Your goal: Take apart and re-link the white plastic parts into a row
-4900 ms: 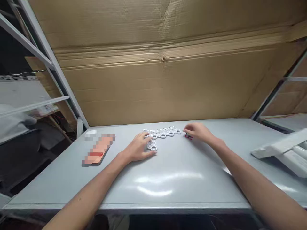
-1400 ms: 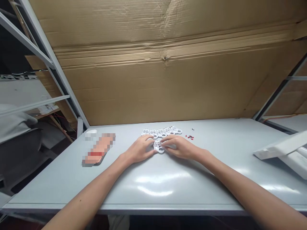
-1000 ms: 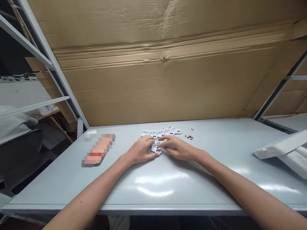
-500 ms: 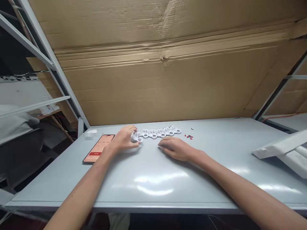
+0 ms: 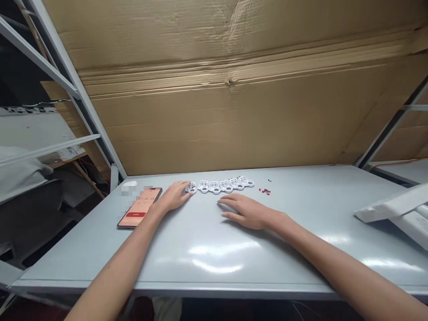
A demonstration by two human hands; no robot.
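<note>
Several small white plastic parts with round holes point(image 5: 222, 185) lie in a row on the grey table point(image 5: 214, 249). My left hand point(image 5: 174, 196) rests flat with fingers stretched out, its fingertips touching the leftmost white part point(image 5: 191, 188). My right hand point(image 5: 244, 210) lies flat and open on the table just in front of the row, holding nothing. A few tiny red pieces point(image 5: 264, 191) sit to the right of the row.
A phone point(image 5: 139, 207) with a reddish screen lies left of my left hand. A small white object point(image 5: 129, 183) sits behind it. White foam pieces point(image 5: 394, 209) rest at the right edge. A cardboard wall point(image 5: 234, 98) backs the table; metal shelving stands at left.
My left hand carried a white part from the middle to the left end of the row and set it down. My right hand let go and settled flat on the table.
</note>
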